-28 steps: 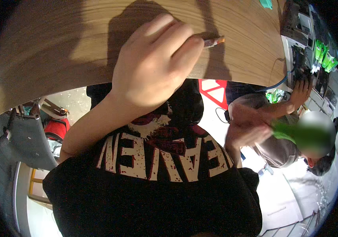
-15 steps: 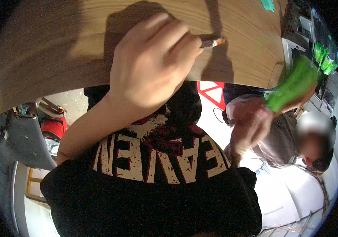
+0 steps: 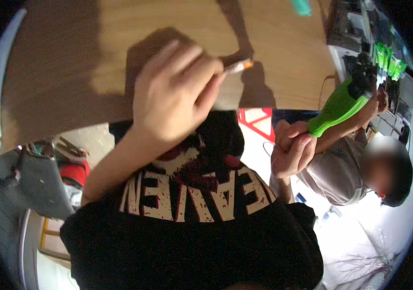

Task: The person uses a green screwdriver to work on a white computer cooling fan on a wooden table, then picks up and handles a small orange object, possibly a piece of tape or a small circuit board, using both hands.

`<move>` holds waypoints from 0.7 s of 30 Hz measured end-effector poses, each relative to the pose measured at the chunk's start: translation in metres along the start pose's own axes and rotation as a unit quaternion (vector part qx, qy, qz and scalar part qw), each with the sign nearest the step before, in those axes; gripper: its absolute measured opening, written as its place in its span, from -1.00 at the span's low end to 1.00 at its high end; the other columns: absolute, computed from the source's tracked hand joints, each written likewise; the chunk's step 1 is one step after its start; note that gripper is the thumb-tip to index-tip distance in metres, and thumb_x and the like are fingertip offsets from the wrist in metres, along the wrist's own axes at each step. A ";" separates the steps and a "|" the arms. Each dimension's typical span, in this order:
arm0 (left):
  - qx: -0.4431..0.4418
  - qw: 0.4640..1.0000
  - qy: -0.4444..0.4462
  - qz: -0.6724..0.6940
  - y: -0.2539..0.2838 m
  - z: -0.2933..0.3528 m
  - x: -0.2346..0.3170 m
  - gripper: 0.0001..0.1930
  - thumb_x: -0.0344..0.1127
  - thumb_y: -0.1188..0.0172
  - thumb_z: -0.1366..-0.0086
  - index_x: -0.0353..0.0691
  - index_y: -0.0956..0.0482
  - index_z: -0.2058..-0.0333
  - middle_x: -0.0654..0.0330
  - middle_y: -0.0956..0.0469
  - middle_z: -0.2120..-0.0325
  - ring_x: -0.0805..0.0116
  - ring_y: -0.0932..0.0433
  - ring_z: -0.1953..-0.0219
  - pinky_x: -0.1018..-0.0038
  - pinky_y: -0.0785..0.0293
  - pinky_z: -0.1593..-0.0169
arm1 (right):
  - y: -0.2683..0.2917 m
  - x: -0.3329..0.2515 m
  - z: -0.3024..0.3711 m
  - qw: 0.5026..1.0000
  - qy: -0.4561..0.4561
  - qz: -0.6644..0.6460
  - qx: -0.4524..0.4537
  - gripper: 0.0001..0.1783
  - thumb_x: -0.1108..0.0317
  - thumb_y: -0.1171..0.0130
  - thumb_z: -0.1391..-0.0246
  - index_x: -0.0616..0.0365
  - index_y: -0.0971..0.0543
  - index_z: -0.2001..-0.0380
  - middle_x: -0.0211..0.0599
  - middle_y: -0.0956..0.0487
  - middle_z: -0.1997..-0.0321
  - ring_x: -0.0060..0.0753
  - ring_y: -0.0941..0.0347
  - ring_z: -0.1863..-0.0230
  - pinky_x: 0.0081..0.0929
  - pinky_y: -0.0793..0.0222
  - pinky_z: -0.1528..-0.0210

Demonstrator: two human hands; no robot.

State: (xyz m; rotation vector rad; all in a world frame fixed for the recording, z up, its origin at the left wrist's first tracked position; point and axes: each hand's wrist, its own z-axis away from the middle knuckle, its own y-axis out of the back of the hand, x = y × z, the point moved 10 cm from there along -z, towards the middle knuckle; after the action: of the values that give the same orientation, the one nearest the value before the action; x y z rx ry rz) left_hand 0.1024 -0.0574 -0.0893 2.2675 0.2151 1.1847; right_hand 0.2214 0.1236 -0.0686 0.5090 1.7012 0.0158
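Observation:
My left hand (image 3: 175,92) is over the wooden table near its front edge, slightly blurred. Its fingers are pinched on a small slim piece (image 3: 238,66), whitish with an orange tip, that sticks out to the right; its kind is unclear. Off the table's right front side, my right hand (image 3: 293,149) is closed around the narrow end of a green tool (image 3: 337,108). The tool widens toward the upper right and ends in a dark part (image 3: 362,83), which I cannot make out clearly.
The wooden table (image 3: 283,38) spans the top, with a teal scrap (image 3: 302,7) on it. Another person in a grey shirt (image 3: 334,169) is close on the right. Green packets (image 3: 390,62) hang at the far right. A grey chair-like surface (image 3: 37,179) stands left.
My left hand has shifted left and slightly down in view, still pinching the small piece. The green tool, blurred by motion before, is now sharper, and my right hand has moved slightly left.

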 end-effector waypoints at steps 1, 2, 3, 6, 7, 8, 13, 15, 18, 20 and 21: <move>-0.005 1.000 0.006 0.011 0.004 -0.001 0.004 -0.86 -0.38 -0.30 -0.05 -0.14 -0.48 0.47 0.23 -0.42 0.49 0.23 -0.46 0.41 0.35 -0.43 0.34 | 0.009 0.004 -0.003 0.997 -0.013 -0.059 0.038 -0.66 0.14 0.29 -0.41 0.19 -0.33 0.26 -0.50 -0.10 0.64 -0.60 0.10 0.70 -0.54 0.08 0.56; 0.009 0.998 0.020 0.051 0.005 -0.003 0.002 -0.88 -0.40 -0.29 -0.08 -0.16 -0.49 0.45 0.21 -0.43 0.47 0.19 -0.47 0.38 0.35 -0.43 0.32 | 0.012 0.007 -0.016 0.993 -0.012 -0.107 0.041 -0.66 0.11 0.27 -0.41 0.17 -0.33 0.26 -0.50 -0.11 0.64 -0.60 0.09 0.68 -0.54 0.09 0.55; -0.008 0.996 0.038 0.085 0.002 -0.009 0.002 -0.90 -0.44 -0.27 -0.09 -0.19 -0.51 0.43 0.20 -0.47 0.46 0.14 -0.48 0.37 0.32 -0.42 0.31 | 0.019 0.006 -0.029 0.988 -0.008 -0.148 0.052 -0.66 0.08 0.26 -0.40 0.14 -0.33 0.25 -0.50 -0.12 0.63 -0.60 0.07 0.66 -0.54 0.10 0.54; -0.102 0.943 0.189 0.256 -0.022 -0.017 -0.002 -0.91 -0.48 -0.25 -0.21 -0.33 -0.57 0.31 0.21 -0.59 0.44 0.52 -0.52 0.37 0.56 -0.44 0.26 | 0.018 0.037 -0.073 0.941 -0.108 -0.321 -0.013 -0.73 0.14 0.03 -0.32 0.13 -0.35 0.28 -0.43 -0.26 0.53 -0.51 -0.21 0.57 -0.51 -0.27 0.48; -0.108 0.927 0.187 0.306 -0.023 -0.024 -0.001 -0.88 -0.47 -0.23 -0.24 -0.35 -0.57 0.25 0.23 -0.58 0.37 0.57 -0.50 0.33 0.60 -0.42 0.24 | 0.015 0.050 -0.082 0.942 -0.152 -0.296 -0.042 -0.74 0.19 0.06 -0.34 0.19 -0.40 0.23 -0.40 -0.36 0.53 -0.51 -0.33 0.50 -0.53 -0.31 0.42; -0.103 0.915 0.198 0.335 -0.020 -0.035 0.005 -0.86 -0.46 -0.21 -0.26 -0.36 -0.56 0.22 0.24 -0.57 0.34 0.58 -0.49 0.31 0.61 -0.42 0.23 | 0.012 0.052 -0.093 0.944 -0.183 -0.268 -0.055 -0.74 0.19 0.04 -0.33 0.18 -0.43 0.21 -0.41 -0.41 0.48 -0.59 -0.31 0.46 -0.56 -0.28 0.40; -0.103 0.900 0.155 0.395 -0.012 -0.089 0.018 -0.84 -0.47 -0.15 -0.31 -0.39 -0.53 0.15 0.28 -0.53 0.34 0.59 -0.47 0.28 0.63 -0.41 0.19 | -0.047 0.010 -0.153 0.873 -0.118 -0.427 -0.204 -0.73 0.20 -0.08 -0.28 0.19 -0.47 0.15 -0.55 -0.34 0.47 -0.73 -0.15 0.49 -0.71 -0.02 0.50; -0.071 0.935 0.126 0.323 -0.013 -0.106 0.009 -0.85 -0.45 -0.14 -0.32 -0.38 -0.52 0.17 0.27 -0.53 0.34 0.59 -0.47 0.31 0.62 -0.42 0.20 | -0.056 0.018 -0.172 0.858 -0.100 -0.457 -0.212 -0.70 0.16 -0.08 -0.28 0.18 -0.48 0.15 -0.57 -0.34 0.49 -0.76 -0.12 0.54 -0.73 0.02 0.54; -0.044 0.931 0.148 0.331 -0.015 -0.113 -0.009 -0.86 -0.45 -0.12 -0.34 -0.36 -0.51 0.17 0.28 -0.54 0.34 0.59 -0.46 0.31 0.60 -0.41 0.19 | -0.044 0.013 -0.195 0.920 -0.038 -0.356 -0.159 -0.72 0.20 -0.18 -0.22 0.17 -0.51 0.15 -0.57 -0.46 0.43 -0.80 -0.22 0.50 -0.74 -0.08 0.52; -0.045 0.934 0.149 0.322 -0.018 -0.113 -0.012 -0.87 -0.45 -0.12 -0.34 -0.35 -0.51 0.17 0.28 -0.55 0.33 0.59 -0.46 0.30 0.60 -0.41 0.18 | -0.042 0.010 -0.201 0.926 -0.011 -0.355 -0.125 -0.75 0.24 -0.21 -0.20 0.18 -0.52 0.18 -0.57 -0.49 0.42 -0.81 -0.27 0.47 -0.75 -0.12 0.50; -0.054 0.937 0.133 0.320 -0.021 -0.113 -0.007 -0.87 -0.46 -0.12 -0.34 -0.35 -0.51 0.17 0.28 -0.55 0.32 0.59 -0.46 0.29 0.60 -0.41 0.18 | -0.043 0.009 -0.204 0.940 0.038 -0.315 -0.128 -0.76 0.26 -0.24 -0.17 0.18 -0.53 0.20 -0.58 -0.51 0.41 -0.81 -0.29 0.45 -0.77 -0.15 0.48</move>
State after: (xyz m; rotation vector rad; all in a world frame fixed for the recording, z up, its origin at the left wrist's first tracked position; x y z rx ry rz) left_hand 0.0103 0.0030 -0.0550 2.1298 -0.5198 1.7792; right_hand 0.0149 0.1429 -0.0476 -0.2466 1.8377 -0.2061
